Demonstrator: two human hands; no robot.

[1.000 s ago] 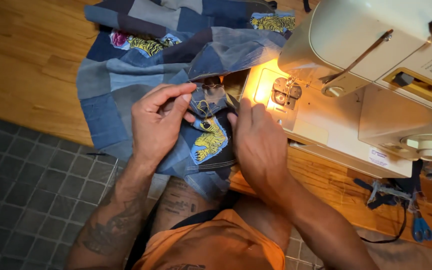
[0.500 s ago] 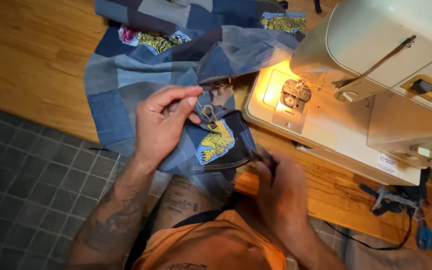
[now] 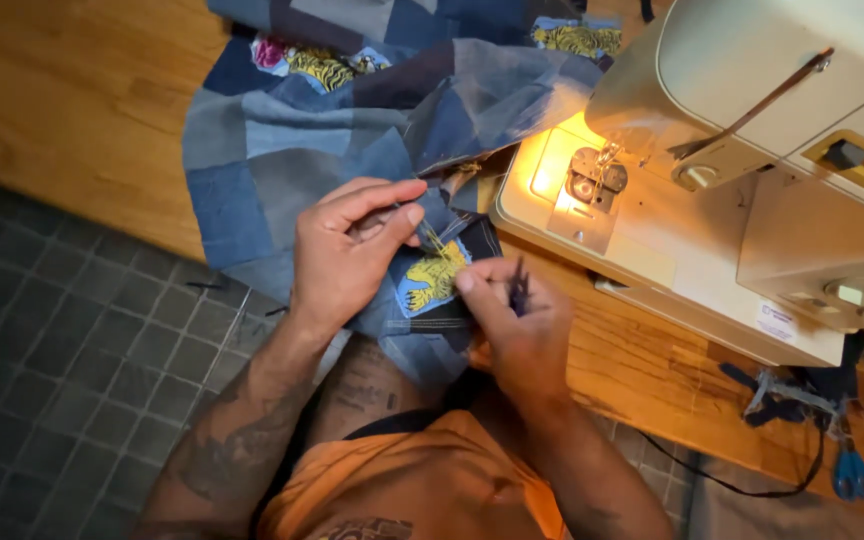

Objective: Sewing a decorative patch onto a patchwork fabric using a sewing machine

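A patchwork denim quilt [image 3: 352, 130] of blue and grey squares hangs off the wooden table [image 3: 82, 90] onto my lap. My left hand [image 3: 347, 250] pinches the fabric edge just above a yellow tiger patch [image 3: 434, 282]. My right hand [image 3: 517, 325] holds a small dark tool [image 3: 518, 290], its tip next to the patch and the loose threads there. Both hands are close together, left of the sewing machine's lit needle area [image 3: 592, 175].
A cream sewing machine [image 3: 752, 150] stands on the table at right, its lamp glowing. Blue-handled scissors [image 3: 852, 470] and black cables hang at the lower right. Dark tiled floor [image 3: 52, 350] lies at left. More tiger patches [image 3: 577, 38] show at the quilt's far edge.
My right hand left the fabric, dropped toward my lap, and has come back up holding the small dark tool. My left hand kept its pinch on the fabric.
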